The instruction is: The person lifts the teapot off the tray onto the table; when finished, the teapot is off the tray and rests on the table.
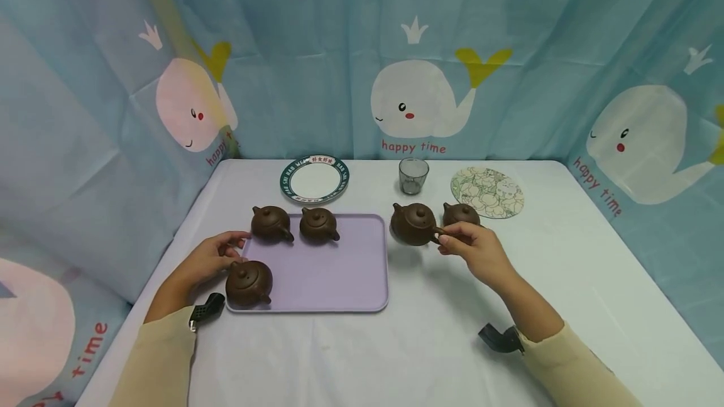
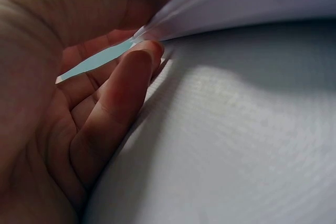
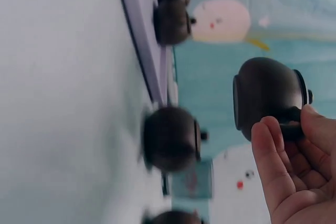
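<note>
My right hand [image 1: 474,249] pinches the handle of a brown teapot [image 1: 415,225] and holds it above the table, right of the tray; a shadow lies below it. In the right wrist view, fingers and thumb close on the handle of this teapot [image 3: 270,95]. My left hand [image 1: 210,260] grips the left rim of the lilac tray [image 1: 328,275]; in the left wrist view, fingertips [image 2: 147,51] meet the tray's edge [image 2: 220,11]. Three brown teapots stand on the tray: back left [image 1: 271,225], back middle [image 1: 319,226] and front left [image 1: 249,283].
Another brown teapot [image 1: 460,213] stands behind my right hand, partly hidden. At the back are a green-rimmed white plate [image 1: 287,192], a clear glass [image 1: 413,178] and a round patterned mat [image 1: 498,196]. A whale-print curtain [image 1: 317,36] surrounds the white table [image 1: 339,357].
</note>
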The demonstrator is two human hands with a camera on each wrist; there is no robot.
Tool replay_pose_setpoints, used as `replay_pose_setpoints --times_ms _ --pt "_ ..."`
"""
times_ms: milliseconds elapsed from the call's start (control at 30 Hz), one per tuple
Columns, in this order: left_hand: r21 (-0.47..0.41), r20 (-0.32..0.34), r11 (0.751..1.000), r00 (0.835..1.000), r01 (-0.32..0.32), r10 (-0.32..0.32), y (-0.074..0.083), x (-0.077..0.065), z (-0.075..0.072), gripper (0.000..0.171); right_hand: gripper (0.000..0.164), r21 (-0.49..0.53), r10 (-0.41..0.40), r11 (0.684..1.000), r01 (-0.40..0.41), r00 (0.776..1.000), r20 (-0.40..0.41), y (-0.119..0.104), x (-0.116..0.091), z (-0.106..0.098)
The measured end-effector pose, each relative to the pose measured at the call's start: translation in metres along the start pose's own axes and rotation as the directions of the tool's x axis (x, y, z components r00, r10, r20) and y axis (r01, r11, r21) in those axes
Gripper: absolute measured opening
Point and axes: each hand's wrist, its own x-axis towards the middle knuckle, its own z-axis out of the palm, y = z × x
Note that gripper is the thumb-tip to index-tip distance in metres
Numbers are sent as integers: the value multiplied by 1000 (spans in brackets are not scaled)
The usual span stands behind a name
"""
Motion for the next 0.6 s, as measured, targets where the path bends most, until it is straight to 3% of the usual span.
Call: replay_pose_setpoints --times_ms 267,600 --pt "5 0 1000 1000 7 -7 -2 0 0 59 32 -83 24 996 -33 994 -110 14 -15 -42" --pt "-18 -5 1000 1000 2 -2 -3 1 2 58 46 -155 136 973 -173 966 -219 31 -23 -90"
